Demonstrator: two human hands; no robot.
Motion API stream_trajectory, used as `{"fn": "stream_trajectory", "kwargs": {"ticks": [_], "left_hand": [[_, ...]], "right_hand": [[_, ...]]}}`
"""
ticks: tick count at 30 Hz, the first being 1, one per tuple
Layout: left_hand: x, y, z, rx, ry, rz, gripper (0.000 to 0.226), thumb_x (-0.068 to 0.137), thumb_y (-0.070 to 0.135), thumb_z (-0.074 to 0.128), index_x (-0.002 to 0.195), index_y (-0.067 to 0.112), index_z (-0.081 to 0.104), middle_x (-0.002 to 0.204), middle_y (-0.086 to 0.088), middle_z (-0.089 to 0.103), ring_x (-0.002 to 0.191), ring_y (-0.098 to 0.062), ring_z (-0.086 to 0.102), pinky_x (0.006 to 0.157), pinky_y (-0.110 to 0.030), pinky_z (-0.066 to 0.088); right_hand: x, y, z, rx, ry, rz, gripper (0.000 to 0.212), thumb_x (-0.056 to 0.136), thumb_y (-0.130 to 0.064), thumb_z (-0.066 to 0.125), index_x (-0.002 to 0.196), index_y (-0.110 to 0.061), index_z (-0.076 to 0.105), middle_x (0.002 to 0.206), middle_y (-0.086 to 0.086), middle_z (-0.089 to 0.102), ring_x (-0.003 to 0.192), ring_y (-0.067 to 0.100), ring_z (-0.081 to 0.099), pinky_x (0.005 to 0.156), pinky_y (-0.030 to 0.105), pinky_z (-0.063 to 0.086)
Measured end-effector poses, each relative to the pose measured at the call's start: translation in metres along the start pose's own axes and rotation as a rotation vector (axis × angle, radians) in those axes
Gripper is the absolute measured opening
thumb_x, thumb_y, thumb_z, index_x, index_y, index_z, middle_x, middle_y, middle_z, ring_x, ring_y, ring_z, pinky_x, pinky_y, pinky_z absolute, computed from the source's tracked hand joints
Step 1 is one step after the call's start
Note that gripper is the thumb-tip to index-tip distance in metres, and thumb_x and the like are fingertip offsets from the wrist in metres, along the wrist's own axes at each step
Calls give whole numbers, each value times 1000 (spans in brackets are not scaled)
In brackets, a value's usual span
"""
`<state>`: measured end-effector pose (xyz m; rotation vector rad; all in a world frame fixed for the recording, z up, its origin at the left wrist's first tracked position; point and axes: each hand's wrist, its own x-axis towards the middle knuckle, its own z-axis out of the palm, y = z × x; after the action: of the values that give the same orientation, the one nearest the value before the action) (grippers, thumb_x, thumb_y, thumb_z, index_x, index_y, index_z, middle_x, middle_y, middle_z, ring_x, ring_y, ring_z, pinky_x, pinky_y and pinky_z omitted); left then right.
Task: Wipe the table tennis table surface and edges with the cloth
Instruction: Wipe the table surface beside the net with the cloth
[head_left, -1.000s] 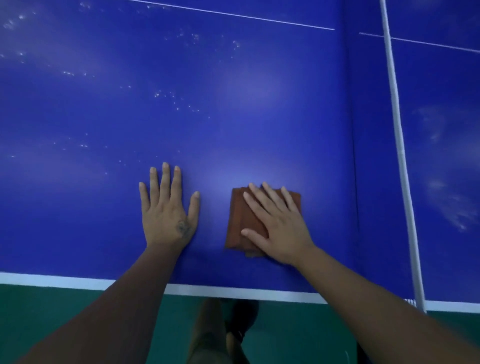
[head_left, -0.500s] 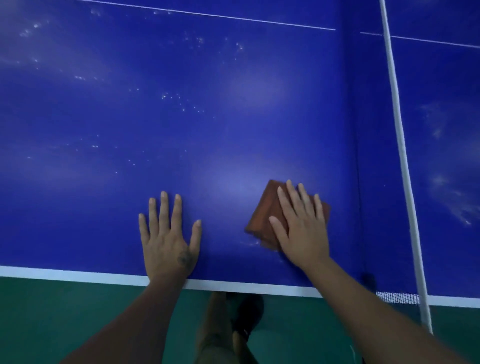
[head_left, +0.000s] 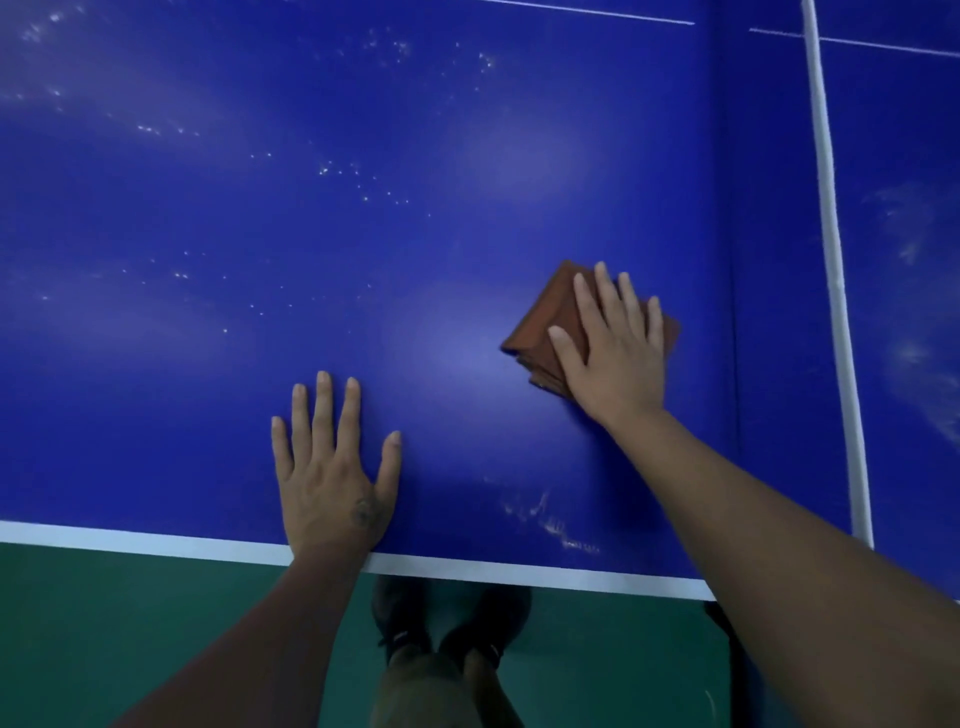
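A blue table tennis table (head_left: 415, 234) fills the head view, with a white line along its near edge (head_left: 156, 540). A folded brown cloth (head_left: 545, 317) lies on the surface right of centre. My right hand (head_left: 613, 348) presses flat on the cloth with straight fingers. My left hand (head_left: 332, 467) rests flat on the bare surface close to the near edge, fingers spread. White specks (head_left: 363, 176) dot the far surface. Faint smears (head_left: 545, 519) mark the table between my arms.
The white top band of the net (head_left: 831, 260) runs from far to near at the right, with the other table half (head_left: 909, 208) beyond it. Green floor (head_left: 130, 623) lies below the near edge, where my dark shoes (head_left: 447, 618) stand.
My right hand has pushed the cloth away from me and to the right, toward the net. My left hand has stayed flat in about the same spot.
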<state>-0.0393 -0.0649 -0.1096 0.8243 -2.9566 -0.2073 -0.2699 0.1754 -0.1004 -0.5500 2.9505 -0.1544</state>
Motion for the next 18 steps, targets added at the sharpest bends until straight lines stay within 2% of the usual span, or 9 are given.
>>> {"fn": "stream_trajectory", "kwargs": {"ticks": [7,12,14,18], "left_hand": [[0,4,-5,-3,4,-11,77,105,60,39,170,19,30,179,-6,19,167,-27,8,134,-57,12],[1,4,-6,9,-32,-18,78,105,62,36,170,21,27,180,-5,16,168,-26,6,135,-55,9],[0,4,-6,4,-30,-18,77,105,61,37,170,20,28,180,-5,17,168,-26,6,135,-55,9],[-1,5,-6,-6,-13,-22,76,105,59,38,170,20,30,179,-5,19,167,-27,9,135,-54,8]], "right_hand": [[-99,-36,24,31,-4,-460,73,104,-63,39,166,-28,24,175,-5,11,162,21,11,127,57,18],[-132,-19,26,63,-123,-784,73,105,-65,41,166,-31,20,176,-7,7,162,21,7,130,54,9],[-108,-7,20,46,-122,-766,70,106,-64,38,166,-32,22,175,-6,11,162,20,10,130,53,9],[-38,22,2,48,-26,-313,66,106,-60,31,165,-31,26,174,-4,18,161,21,16,130,52,9]]}}
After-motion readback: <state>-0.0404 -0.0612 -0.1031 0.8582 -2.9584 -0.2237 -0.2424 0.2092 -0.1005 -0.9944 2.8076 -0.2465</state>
